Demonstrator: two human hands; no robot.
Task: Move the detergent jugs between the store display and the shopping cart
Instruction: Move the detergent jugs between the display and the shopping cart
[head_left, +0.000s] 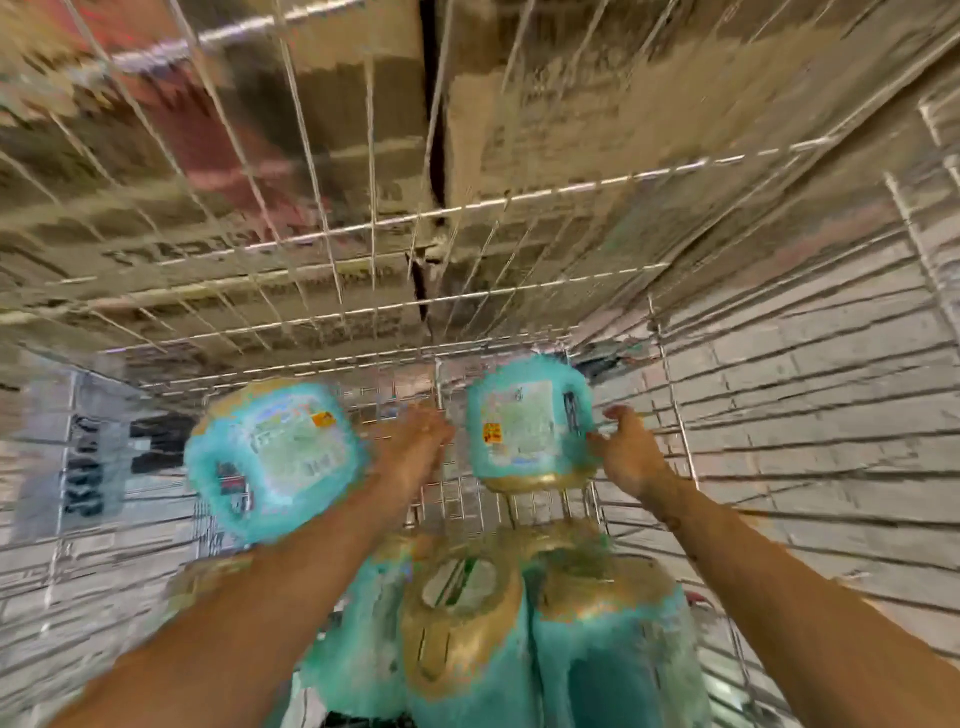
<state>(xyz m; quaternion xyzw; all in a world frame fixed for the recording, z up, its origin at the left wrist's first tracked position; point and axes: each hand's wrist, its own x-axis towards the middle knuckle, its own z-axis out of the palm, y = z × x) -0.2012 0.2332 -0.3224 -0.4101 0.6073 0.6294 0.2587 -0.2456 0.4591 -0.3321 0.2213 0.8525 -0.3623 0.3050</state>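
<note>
- We are mid-transfer inside the cart (678, 415): our right hand (628, 452) curls round the right jug (524, 431) at its 3 o'clock edge.
- Our left hand (421, 441) sits at that jug's 9 o'clock; blur hides its grip.
- The left jug (270, 462) lies at 8 o'clock, the standing jugs (467, 623) at 6.
- Next, we judge, comes a firm two-handed hold.

Blurred brown cardboard boxes (363, 78), pale tiled floor (831, 415), dark-lettered sign (88, 467)

Left hand (415, 442) and right hand (628, 457) flank a teal jug (524, 426) — blurred.
</note>
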